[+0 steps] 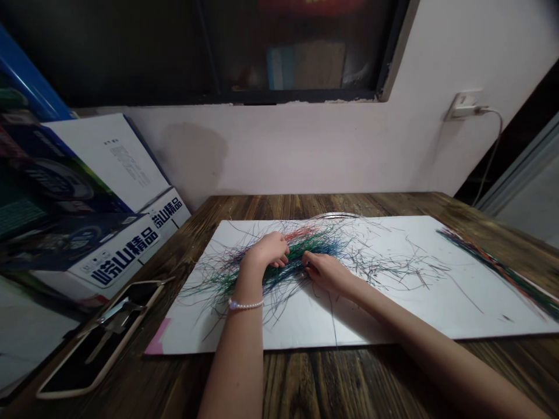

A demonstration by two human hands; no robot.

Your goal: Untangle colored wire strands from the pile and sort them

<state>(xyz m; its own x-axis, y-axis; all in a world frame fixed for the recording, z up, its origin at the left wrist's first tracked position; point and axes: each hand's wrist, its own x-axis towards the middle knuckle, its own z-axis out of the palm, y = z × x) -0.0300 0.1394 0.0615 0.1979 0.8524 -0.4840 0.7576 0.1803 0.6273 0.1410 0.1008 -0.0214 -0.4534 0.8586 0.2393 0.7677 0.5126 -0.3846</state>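
A tangled pile of thin coloured wires (227, 273), green, blue, red and dark, lies across a white board (297, 334). My left hand (268, 250), with a beaded bracelet at its wrist, bends over the middle of the pile, its fingers curled onto the strands. Just to its right, my right hand (325, 272) pinches at the pile's near side, thumb and forefinger pressed together on thin wire. The exact strands in both hands are too fine to single out. A neater bundle of wires (502, 270) rests along the board's right side.
Left on the wooden table (305, 384) is a black tray (100, 337) with metal tools. Printed boxes (126, 250) stand behind it. A round metal coil (336, 215) shows at the board's far edge. The wall carries a socket (465, 105) with a plugged cord.
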